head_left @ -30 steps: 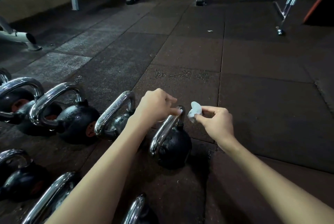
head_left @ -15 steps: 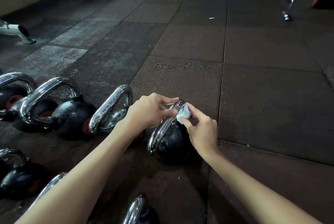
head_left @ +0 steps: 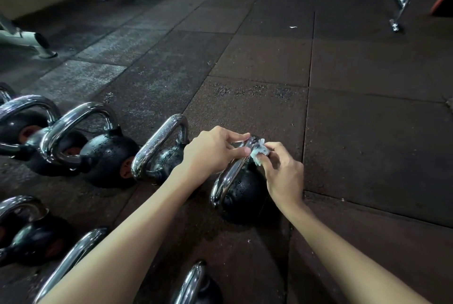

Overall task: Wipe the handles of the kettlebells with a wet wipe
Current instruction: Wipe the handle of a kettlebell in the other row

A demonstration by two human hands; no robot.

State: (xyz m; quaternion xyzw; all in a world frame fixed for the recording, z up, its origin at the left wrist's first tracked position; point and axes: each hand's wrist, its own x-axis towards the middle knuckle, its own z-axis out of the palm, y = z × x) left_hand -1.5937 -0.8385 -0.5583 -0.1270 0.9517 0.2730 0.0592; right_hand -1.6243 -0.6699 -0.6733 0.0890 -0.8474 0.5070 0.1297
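The fingers of the right hand are pinched narrowly on a crumpled pale wet wipe. They press it against the far top corner of a chrome handle. The left hand meets it from the other side, with thumb and fingertips curled around that same end of the handle to steady it.

The handle's long axis runs from under the wipe back toward the person and down to the left. The bare chrome therefore lies nearer the wrists than the fingertips. The right hand holds the wipe, so by my judgement it is the one placed to draw along the bar. In this dim light it is hard to tell how far the wipe wraps round the bar.

The handle belongs to a black kettlebell standing on the rubber floor, at the right end of a row. A neighbouring kettlebell stands just beside it on the left.
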